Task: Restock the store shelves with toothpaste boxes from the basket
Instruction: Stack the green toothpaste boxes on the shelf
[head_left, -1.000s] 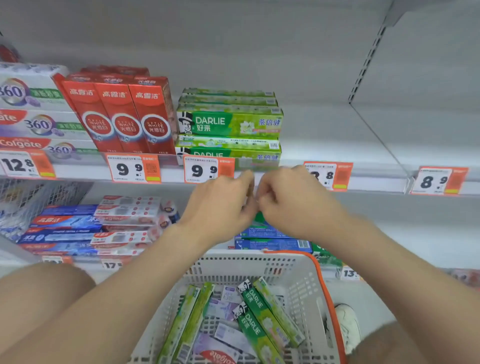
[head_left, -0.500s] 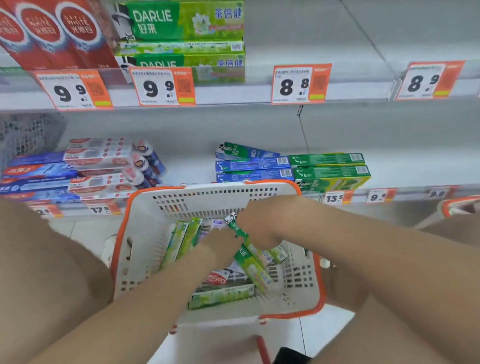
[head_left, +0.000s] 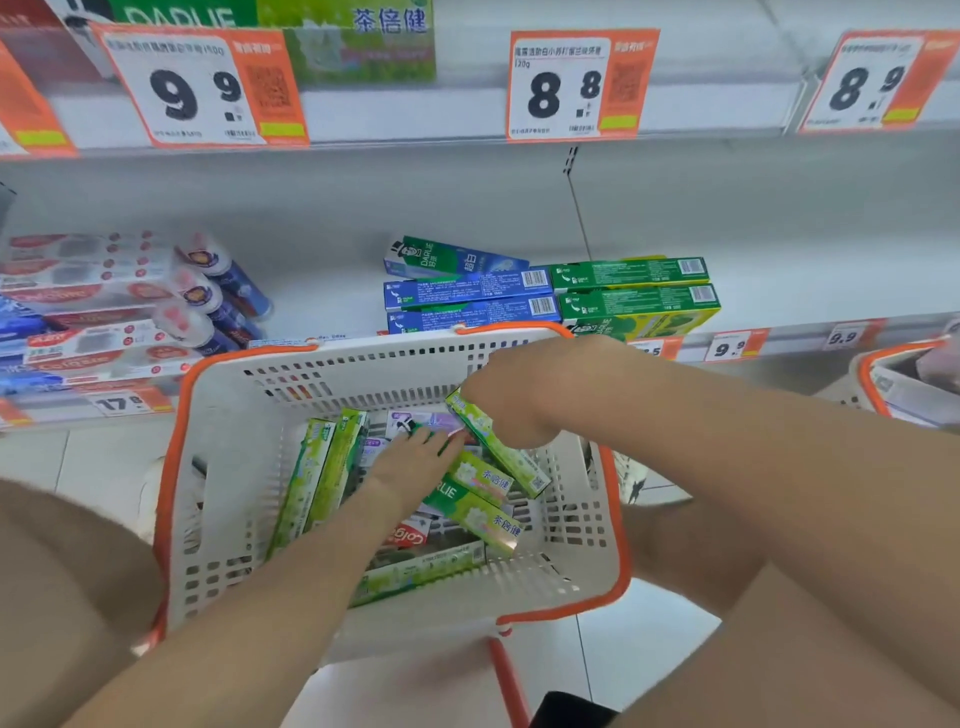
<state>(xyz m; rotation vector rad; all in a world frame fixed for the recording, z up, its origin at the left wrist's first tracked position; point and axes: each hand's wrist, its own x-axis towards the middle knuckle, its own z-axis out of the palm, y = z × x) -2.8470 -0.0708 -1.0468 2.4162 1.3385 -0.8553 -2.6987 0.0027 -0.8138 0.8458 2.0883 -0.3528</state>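
Shelf (head_left: 805, 296) gaps behind; over basket (head_left: 218, 415) our R hand (head_left: 524, 395) grips green box (head_left: 498, 452) for restock, L hand (head_left: 415, 462) spread flat, prob. steadying the rest.

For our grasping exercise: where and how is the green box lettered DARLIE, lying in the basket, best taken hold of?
Grip the green DARLIE box across its narrow width, mid-length, from above: it lies printed face up atop the pile, basket walls blocking the sides.

Green toothpaste boxes (head_left: 480, 514) jumbled flat inside white orange-rimmed basket (head_left: 234, 467)
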